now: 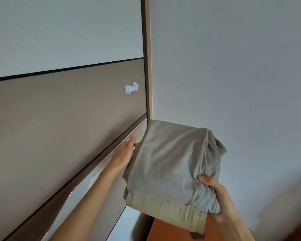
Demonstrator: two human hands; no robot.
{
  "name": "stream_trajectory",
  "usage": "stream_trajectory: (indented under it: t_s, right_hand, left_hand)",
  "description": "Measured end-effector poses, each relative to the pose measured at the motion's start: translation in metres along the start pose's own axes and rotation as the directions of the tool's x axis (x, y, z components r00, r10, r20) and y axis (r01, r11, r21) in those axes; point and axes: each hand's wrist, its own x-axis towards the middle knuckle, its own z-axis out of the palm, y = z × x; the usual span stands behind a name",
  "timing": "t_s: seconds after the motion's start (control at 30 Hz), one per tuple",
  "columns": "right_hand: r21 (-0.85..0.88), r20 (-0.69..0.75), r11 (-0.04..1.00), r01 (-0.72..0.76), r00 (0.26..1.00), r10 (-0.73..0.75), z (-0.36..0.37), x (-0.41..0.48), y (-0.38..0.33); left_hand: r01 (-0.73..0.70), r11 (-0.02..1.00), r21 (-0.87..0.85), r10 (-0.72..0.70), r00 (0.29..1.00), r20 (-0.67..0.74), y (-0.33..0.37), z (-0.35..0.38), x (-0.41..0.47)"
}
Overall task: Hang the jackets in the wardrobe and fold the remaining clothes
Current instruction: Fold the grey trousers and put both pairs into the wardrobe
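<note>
- Pale grey wall (233, 66) fills the right half of the frame; on the left is a taupe and white panelled wardrobe door (59, 127) with a small white plastic handle (131, 88) near its right edge, and a light wooden frame post (147, 58) runs up the top centre
- A folded grey jersey garment (170, 162) lies on a folded beige cotton garment (163, 207); the two are held up as one pile in the lower centre, its far end close to the foot of the post
- The left hand (125, 153) has its fingers straight and together, flat along the pile's left side; I cannot tell whether the fingertips touch the door's lower rail
- The right hand (214, 192), lower right, pinches the pile's near corner, thumb on top of the grey cloth and fingers beneath
- Folding of these two pieces looks done and putting them away seems to be the step in hand; no jackets or hangers show, so the hanging cannot be judged
- No open compartment is visible; the pile sits in a tight corner between door, post and wall, with free room only rightward along the wall and down toward the orange-brown flat surface (172, 230) at the bottom edge
</note>
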Motion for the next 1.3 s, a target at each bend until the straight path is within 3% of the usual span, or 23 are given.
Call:
stream_trajectory:
  t_s: [0.07, 0.13, 0.2, 0.23, 0.3, 0.4, 0.43, 0.5, 0.7, 0.87, 1.0, 1.3]
  right_hand:
    - [0.014, -0.045, 0.999, 0.046, 0.998, -0.045, 0.002, 0.022, -0.014]
    - [0.035, -0.084, 0.996, 0.085, 0.993, -0.082, 0.002, 0.041, -0.028]
    - [0.064, -0.112, 0.992, 0.11, 0.988, -0.102, -0.001, 0.057, -0.041]
    - [0.066, -0.127, 0.99, 0.124, 0.985, -0.115, -0.005, 0.066, -0.047]
    - [0.06, -0.154, 0.988, 0.143, 0.979, -0.132, -0.012, 0.085, -0.057]
    - [0.075, -0.169, 0.989, 0.131, 0.979, -0.117, -0.024, 0.113, -0.068]
    - [0.078, -0.149, 0.99, 0.115, 0.984, -0.102, -0.024, 0.12, -0.072]
    - [0.086, -0.098, 0.993, 0.086, 0.992, -0.077, -0.025, 0.134, -0.081]
    - [0.052, 0.031, 0.998, 0.037, 0.999, -0.039, -0.033, 0.153, -0.11]
    - [0.013, 0.104, 1.0, -0.021, 0.994, 0.02, -0.043, 0.159, -0.118]
    - [0.012, 0.165, 0.998, -0.065, 0.984, 0.063, -0.043, 0.159, -0.122]
    - [-0.018, 0.29, 0.988, -0.15, 0.945, 0.149, -0.034, 0.166, -0.12]
  left_hand:
    - [-0.153, 0.979, 0.137, 0.16, 0.986, -0.041, 0.013, 0.012, 0.053]
    - [-0.343, 0.898, 0.275, 0.376, 0.923, -0.077, 0.028, 0.023, 0.098]
    - [-0.49, 0.657, 0.573, 0.616, 0.788, -0.031, 0.038, 0.029, 0.141]
    - [-0.488, 0.498, 0.717, 0.691, 0.723, 0.012, 0.041, 0.031, 0.159]
    - [-0.396, 0.276, 0.876, 0.727, 0.682, 0.079, 0.043, 0.028, 0.187]
    - [-0.211, 0.154, 0.965, 0.615, 0.785, 0.073, 0.036, 0.017, 0.202]
    - [-0.136, 0.129, 0.982, 0.579, 0.814, 0.036, 0.032, 0.015, 0.203]
    - [-0.032, 0.143, 0.989, 0.584, 0.81, -0.058, 0.027, 0.016, 0.202]
    - [0.067, 0.051, 0.996, 0.561, 0.824, -0.084, 0.027, 0.014, 0.188]
    - [0.087, 0.003, 0.996, 0.513, 0.855, -0.076, 0.027, 0.006, 0.166]
    - [0.068, 0.047, 0.997, 0.535, 0.841, -0.082, 0.022, -0.005, 0.144]
    - [0.155, 0.017, 0.988, 0.551, 0.823, -0.139, 0.001, -0.032, 0.078]
